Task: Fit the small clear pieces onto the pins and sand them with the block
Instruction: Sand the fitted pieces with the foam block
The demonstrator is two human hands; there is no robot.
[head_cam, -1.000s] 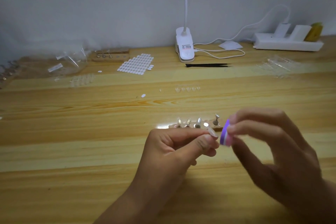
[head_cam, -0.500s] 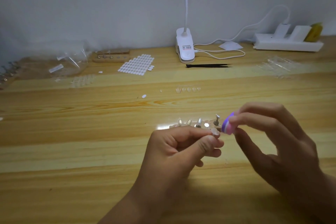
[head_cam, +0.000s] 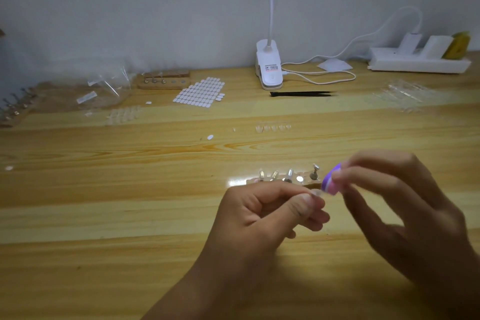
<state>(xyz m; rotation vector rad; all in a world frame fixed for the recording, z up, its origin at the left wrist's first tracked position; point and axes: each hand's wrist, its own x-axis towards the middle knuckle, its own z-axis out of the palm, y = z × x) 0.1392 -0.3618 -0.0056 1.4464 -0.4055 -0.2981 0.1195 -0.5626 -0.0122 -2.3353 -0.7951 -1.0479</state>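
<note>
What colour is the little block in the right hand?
The small sanding block pinched by the right hand is purple with a pink stripe; head view.

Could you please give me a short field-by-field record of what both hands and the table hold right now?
left hand: pinches a small clear piece at its fingertips
right hand: holds a purple-and-pink sanding block beside that piece; contact unclear
pins: strip of upright metal pins on the wooden table, behind the hands
far edge: black tweezers, white clip lamp
</note>
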